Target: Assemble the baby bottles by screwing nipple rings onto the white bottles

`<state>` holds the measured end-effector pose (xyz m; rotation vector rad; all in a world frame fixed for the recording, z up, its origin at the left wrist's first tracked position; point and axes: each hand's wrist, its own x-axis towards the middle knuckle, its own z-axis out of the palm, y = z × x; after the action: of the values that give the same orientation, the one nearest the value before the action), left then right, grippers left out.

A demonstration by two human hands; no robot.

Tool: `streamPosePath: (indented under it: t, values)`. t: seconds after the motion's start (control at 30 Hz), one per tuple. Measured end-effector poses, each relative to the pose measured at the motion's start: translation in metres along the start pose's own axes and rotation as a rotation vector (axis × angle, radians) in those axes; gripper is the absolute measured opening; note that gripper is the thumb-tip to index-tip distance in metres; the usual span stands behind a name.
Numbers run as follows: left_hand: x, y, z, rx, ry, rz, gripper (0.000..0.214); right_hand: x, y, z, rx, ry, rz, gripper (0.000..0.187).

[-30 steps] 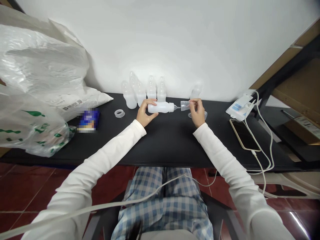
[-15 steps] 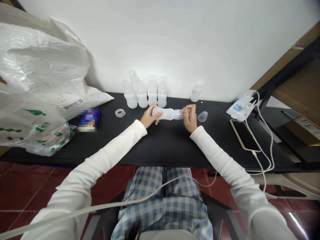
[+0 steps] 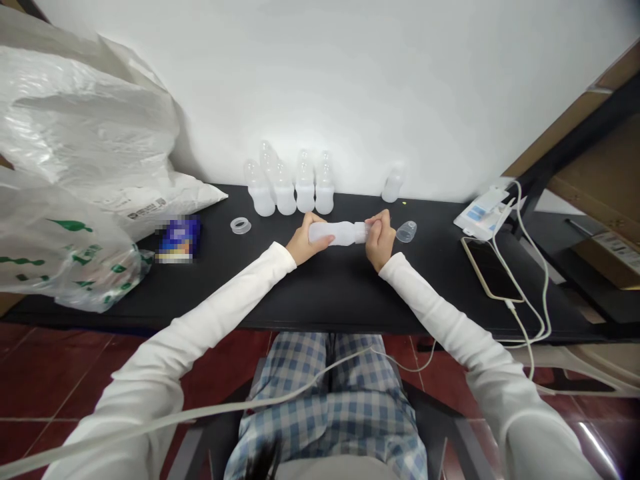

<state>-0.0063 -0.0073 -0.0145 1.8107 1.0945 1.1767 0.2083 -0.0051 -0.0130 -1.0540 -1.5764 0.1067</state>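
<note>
My left hand (image 3: 309, 240) is wrapped round the base of a white baby bottle (image 3: 340, 233), held sideways above the black table. My right hand (image 3: 380, 240) is closed round the bottle's top end, fingers pressed over the clear nipple, which they mostly hide. Just right of that hand a clear dome cap (image 3: 407, 231) lies on the table. To the left, apart from both hands, is a clear ring (image 3: 241, 226). Several capped baby bottles (image 3: 305, 190) stand in a group by the wall, and a single bottle (image 3: 393, 185) stands farther right.
White plastic bags (image 3: 85, 133) bulge over the left side of the table (image 3: 320, 293), with a blue packet (image 3: 179, 239) in front. On the right lie a phone (image 3: 493, 270) with a charging cable and a white package (image 3: 483, 213). A cable crosses my lap.
My right hand has closed more tightly over the bottle's top, covering more of the clear part. My left thumb and the bottle have shifted slightly. The dome cap has turned a little.
</note>
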Motion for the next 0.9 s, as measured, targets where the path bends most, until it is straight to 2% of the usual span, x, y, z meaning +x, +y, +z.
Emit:
streamPosePath:
  t: [0.13, 0.27, 0.4, 0.47, 0.57, 0.77, 0.9]
  values:
    - [0.001, 0.0, -0.008, 0.38, -0.046, 0.184, 0.067, 0.007, -0.001, 0.0, -0.019, -0.058, 0.154, 0.026]
    - [0.008, 0.0, -0.016, 0.637, -0.123, 0.382, 0.05, 0.011, -0.002, 0.004, -0.054, -0.188, 0.319, 0.029]
    - [0.013, -0.004, -0.021, 0.756, -0.168, 0.431, 0.048, 0.011, -0.009, -0.001, -0.116, -0.325, 0.25, 0.029]
    - [0.013, -0.006, -0.023, 0.761, -0.149, 0.419, 0.048, 0.01, -0.012, -0.006, -0.138, -0.43, 0.183, 0.032]
    - [0.012, -0.011, -0.027, 0.708, -0.054, 0.344, 0.046, 0.013, -0.015, -0.011, -0.259, -0.532, 0.128, 0.039]
    - [0.006, -0.029, -0.045, 0.443, 0.246, 0.03, 0.04, 0.021, -0.01, -0.017, -0.841, -0.67, 0.088, 0.039]
    - [-0.001, -0.032, -0.062, 0.531, 0.306, -0.025, 0.04, 0.025, -0.005, -0.023, -1.016, -0.676, 0.093, 0.039]
